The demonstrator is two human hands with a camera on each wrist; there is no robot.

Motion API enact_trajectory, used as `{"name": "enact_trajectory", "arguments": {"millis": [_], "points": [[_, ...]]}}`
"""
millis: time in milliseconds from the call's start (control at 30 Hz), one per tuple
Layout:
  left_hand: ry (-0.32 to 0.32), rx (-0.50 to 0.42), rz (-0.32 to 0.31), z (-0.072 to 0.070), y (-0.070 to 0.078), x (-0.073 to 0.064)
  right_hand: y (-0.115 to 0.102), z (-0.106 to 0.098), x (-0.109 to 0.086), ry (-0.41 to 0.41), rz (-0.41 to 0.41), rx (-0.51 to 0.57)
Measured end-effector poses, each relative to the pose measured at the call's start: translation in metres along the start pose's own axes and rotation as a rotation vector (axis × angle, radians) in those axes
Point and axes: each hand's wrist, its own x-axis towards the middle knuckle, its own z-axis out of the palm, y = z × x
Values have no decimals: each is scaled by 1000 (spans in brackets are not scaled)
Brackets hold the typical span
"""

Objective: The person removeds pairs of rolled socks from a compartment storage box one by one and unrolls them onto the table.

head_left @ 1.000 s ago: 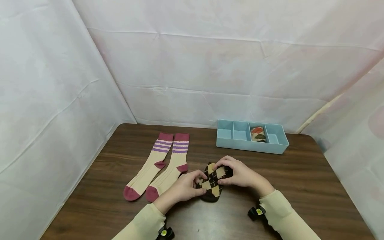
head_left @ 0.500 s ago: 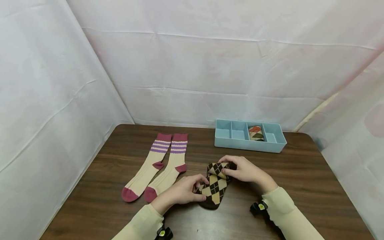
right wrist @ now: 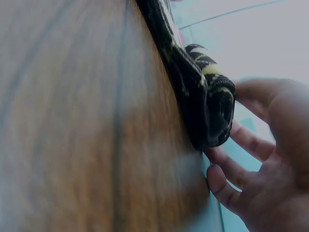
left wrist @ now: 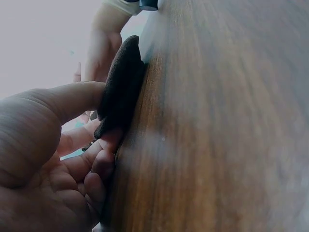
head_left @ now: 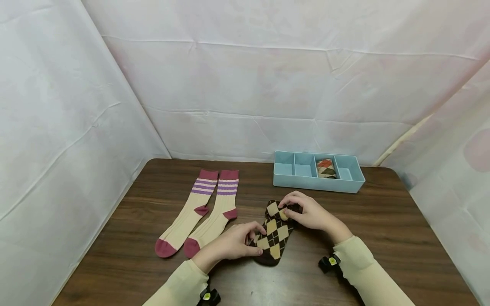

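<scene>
Dark brown and tan argyle socks lie on the table in front of me, their far end folded over. My left hand pinches their near left edge. In the left wrist view the thumb presses the dark sock fabric while fingertips reach under it. At the far right corner, my right hand holds the folded part between thumb and fingers. The right wrist view shows that fold as a loose roll on top of the lower layer, thumb against it. Whether one sock or two are stacked is hard to tell.
Left of the hands lie two cream socks with maroon toes and purple stripes, side by side. A blue divided tray stands at the back right; one compartment holds a folded argyle sock bundle. White curtains surround the wooden table.
The argyle socks were drawn slightly nearer, and my right hand turned their far end over. Since then the fold has shifted a little away from me. The left hand stays at the toe end.
</scene>
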Motion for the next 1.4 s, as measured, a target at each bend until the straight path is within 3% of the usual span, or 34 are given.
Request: {"name": "enact_trajectory", "arguments": {"millis": [267, 467, 733, 933, 1167, 1400], "points": [[-4, 11, -2, 0, -1, 1, -1, -4, -1, -56, 66, -19], [-10, 21, -8, -1, 1, -1, 0, -7, 1, -31, 51, -35], [-91, 21, 7, 0, 9, -4, 11, -16, 2, 23, 152, -41], [-85, 22, 1, 2, 8, -4, 17, -19, 2, 29, 139, -53], [-86, 15, 12, 2, 7, -3, 17, -22, -3, -13, 129, -31], [-92, -4, 13, 2, 6, -2, 17, -25, -6, -60, 168, -28]]}}
